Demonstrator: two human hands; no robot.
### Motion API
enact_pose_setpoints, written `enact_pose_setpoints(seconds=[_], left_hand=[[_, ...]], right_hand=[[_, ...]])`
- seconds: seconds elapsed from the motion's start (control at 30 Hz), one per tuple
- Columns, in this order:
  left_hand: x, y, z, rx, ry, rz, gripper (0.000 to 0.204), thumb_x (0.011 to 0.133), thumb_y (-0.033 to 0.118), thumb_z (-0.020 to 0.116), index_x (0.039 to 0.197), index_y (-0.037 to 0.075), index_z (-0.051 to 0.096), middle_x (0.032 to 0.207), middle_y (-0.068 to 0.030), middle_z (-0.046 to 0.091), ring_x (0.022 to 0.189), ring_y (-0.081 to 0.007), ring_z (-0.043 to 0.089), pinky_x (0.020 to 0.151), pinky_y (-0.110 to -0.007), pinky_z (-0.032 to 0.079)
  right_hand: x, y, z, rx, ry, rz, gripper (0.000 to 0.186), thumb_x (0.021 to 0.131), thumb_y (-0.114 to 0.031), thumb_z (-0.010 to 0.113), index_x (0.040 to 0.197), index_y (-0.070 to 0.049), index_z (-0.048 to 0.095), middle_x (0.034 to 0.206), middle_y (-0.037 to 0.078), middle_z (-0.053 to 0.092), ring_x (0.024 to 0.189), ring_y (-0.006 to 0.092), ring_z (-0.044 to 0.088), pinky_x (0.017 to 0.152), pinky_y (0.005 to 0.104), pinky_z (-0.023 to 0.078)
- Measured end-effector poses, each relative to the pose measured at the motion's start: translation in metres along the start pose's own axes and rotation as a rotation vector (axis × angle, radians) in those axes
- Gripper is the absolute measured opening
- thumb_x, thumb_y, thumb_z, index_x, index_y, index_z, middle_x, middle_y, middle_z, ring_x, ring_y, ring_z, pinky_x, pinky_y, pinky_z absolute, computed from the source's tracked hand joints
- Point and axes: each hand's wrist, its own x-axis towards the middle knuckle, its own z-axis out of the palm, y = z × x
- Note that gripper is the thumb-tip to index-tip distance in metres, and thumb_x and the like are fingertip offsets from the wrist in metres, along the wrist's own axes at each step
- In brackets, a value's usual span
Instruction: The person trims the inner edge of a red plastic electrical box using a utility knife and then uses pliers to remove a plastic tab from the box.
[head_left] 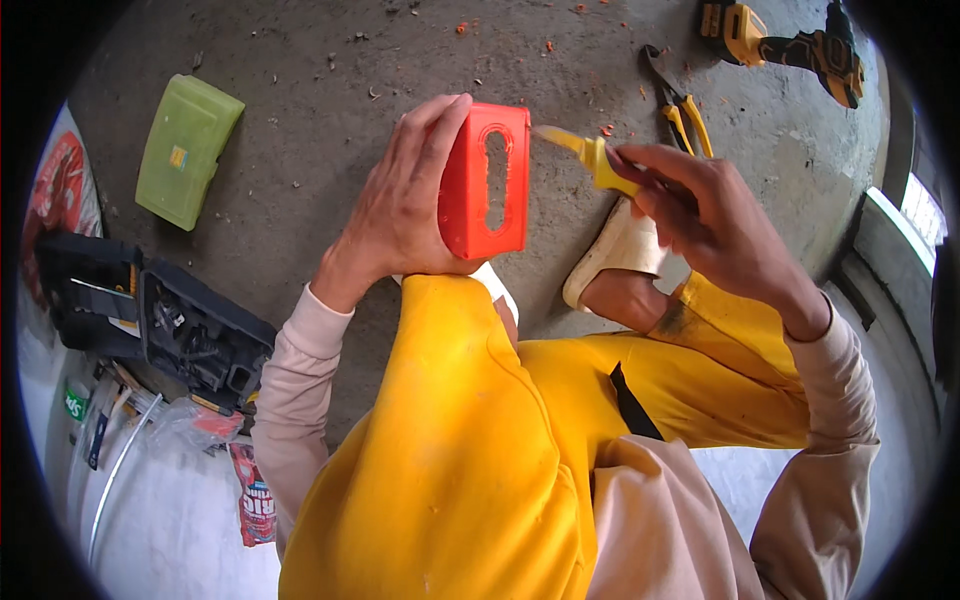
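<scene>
Red box point(484, 180) sits right of the left hand point(395, 205), whose fingers are clamped on its left side, while the slot point(497, 185) in its face lies just right of those fingers. The right hand point(715, 210) has its fingers closed round the handle of a yellow knife point(592, 158); the blade juts leftward past them, tip at the box's right edge, though I cannot tell whether it touches. Below the left fingers is a yellow-clad knee point(450, 305). Just beyond the right fingers, pliers point(683, 110) lie on the floor point(290, 60), a drill point(795, 50) farther out to their right. Well left of the left fingers lie a green case point(190, 152) and, nearer the body, an open toolbox point(200, 330).
</scene>
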Motion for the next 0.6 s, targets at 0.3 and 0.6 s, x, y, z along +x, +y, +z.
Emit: enact_pose_setpoints(seconds=[0.3,0.6], left_hand=[[-0.001,0.0,0.0,0.028,-0.028,-0.021,0.135,0.053,0.032,0.098,0.163,0.006,0.024,0.153,-0.0211,0.039,0.138,-0.0437,0.045,0.114,-0.052,0.046],[-0.001,0.001,-0.001,0.036,-0.045,-0.013,0.139,0.051,0.032,0.099,0.164,0.006,0.022,0.153,-0.0214,0.038,0.138,-0.0441,0.045,0.114,-0.052,0.046]], right_hand=[[0.028,0.008,0.0,-0.507,0.225,-0.485,0.037,0.093,-0.003,0.066,0.13,-0.006,0.07,0.106,0.016,0.077,0.082,0.038,0.073,0.07,0.0442,0.056],[0.026,0.003,-0.003,-0.641,0.225,-0.482,0.041,0.091,-0.001,0.068,0.131,-0.012,0.071,0.095,0.016,0.076,0.077,0.0367,0.071,0.064,0.0448,0.054]])
